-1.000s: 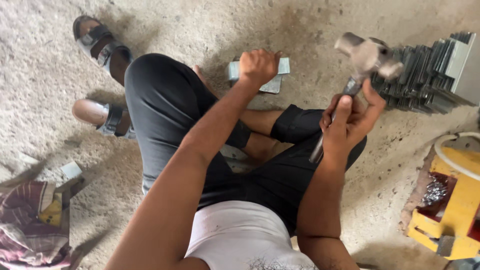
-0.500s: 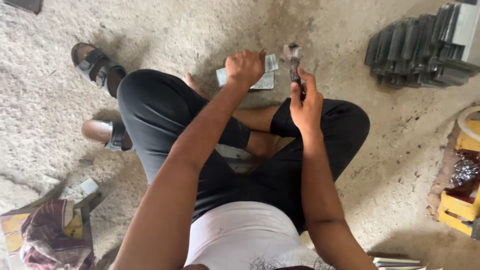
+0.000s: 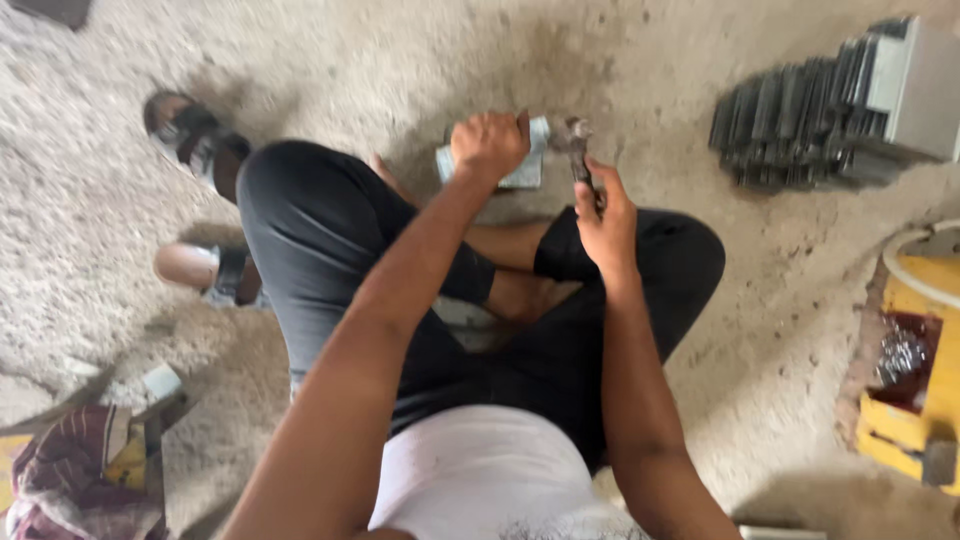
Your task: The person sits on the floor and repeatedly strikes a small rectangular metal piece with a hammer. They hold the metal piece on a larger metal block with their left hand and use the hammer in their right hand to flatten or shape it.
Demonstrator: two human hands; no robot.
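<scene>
- The left hand [image 3: 489, 147] is closed in a firm grip over a flat, pale grey metal piece [image 3: 525, 165], pinning it to the concrete floor [image 3: 420, 50] just ahead of the crossed legs.
- The right hand [image 3: 605, 215] is wrapped tight round the dark handle of a hammer [image 3: 578, 150]; its worn steel head sits just beside the left grip, at the piece's near edge, touching or almost touching.
- The step in hand looks like hammering the piece flat or to shape, caught at or near the bottom of a blow.
- The next move would call for a steady hold on the piece, with the left fingers kept clear of the hammer head, which is very close to them.
- The piece looks thin, rigid and smooth-faced, with a rectangular outline; the floor is rough, gritty and dusty.
- Well off to the right of the hammer grip lies a stack of dark metal parts [image 3: 800, 120], ribbed and set on edge, with a plain grey block at its end.
</scene>
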